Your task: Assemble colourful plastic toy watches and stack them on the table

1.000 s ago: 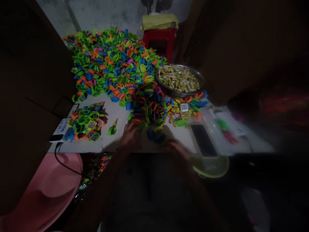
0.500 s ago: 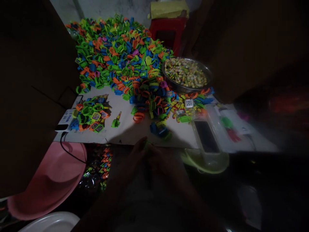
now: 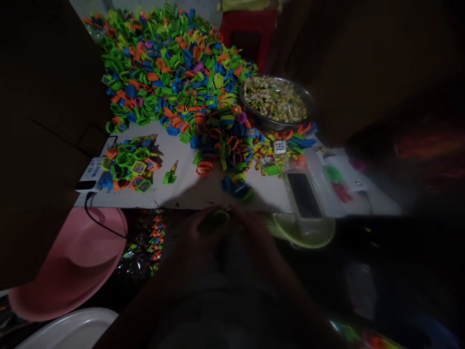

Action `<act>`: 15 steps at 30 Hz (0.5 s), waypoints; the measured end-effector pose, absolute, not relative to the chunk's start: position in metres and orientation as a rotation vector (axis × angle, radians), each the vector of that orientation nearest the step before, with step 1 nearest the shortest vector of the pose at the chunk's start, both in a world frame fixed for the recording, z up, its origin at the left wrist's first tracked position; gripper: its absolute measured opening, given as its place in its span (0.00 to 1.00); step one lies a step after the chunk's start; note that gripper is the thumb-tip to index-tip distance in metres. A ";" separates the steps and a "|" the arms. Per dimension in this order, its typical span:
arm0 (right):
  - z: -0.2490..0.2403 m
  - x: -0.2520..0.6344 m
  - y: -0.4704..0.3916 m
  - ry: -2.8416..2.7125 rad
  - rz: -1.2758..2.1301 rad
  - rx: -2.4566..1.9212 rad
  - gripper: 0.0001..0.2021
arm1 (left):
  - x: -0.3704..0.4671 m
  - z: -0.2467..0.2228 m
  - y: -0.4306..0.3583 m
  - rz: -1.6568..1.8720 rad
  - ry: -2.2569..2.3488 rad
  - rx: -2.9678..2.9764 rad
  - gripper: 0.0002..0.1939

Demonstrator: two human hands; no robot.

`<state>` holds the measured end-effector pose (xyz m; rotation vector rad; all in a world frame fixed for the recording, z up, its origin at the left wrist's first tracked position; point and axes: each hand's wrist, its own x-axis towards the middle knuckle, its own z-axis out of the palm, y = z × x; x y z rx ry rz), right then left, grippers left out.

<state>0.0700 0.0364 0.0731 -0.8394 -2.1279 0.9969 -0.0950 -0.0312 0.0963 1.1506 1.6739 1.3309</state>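
Observation:
Just off the near edge of the table, my left hand [image 3: 198, 230] is closed around a green plastic toy watch [image 3: 219, 218], whose loop shows between thumb and fingers. My right hand [image 3: 252, 232] is right beside it, fingers bent together at the watch's right side; dim light hides what they pinch. Close in front of both hands lie a few blue and green toy watches [image 3: 236, 186]. An orange toy watch [image 3: 204, 168] rests a little farther back. To the left, a green toy watch with a candy tube [image 3: 170, 177] stands apart from a small group of filled watches [image 3: 132, 165].
A large heap of colourful toy watches [image 3: 170, 72] covers the back. Behind the right side sits a metal bowl [image 3: 308, 104] of small candy tubes. A phone [image 3: 304, 194] lies near the right edge. Pink basin [image 3: 98, 237] and pale green basin [image 3: 316, 237] are below the table.
The view has tipped slightly, so the table sits higher and further left. My left hand has turned, showing the green watch's loop more openly; my right fingers have shifted to its right side.

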 end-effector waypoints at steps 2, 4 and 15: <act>0.075 0.067 0.033 -2.108 0.985 -0.880 0.20 | -0.094 0.099 -0.035 1.304 1.711 1.179 0.19; 0.075 0.065 0.029 -2.031 0.948 -0.959 0.15 | -0.094 0.100 -0.037 1.282 1.720 1.181 0.19; 0.077 0.068 0.032 -2.218 0.675 -0.710 0.07 | -0.101 0.088 -0.036 1.109 1.690 1.075 0.19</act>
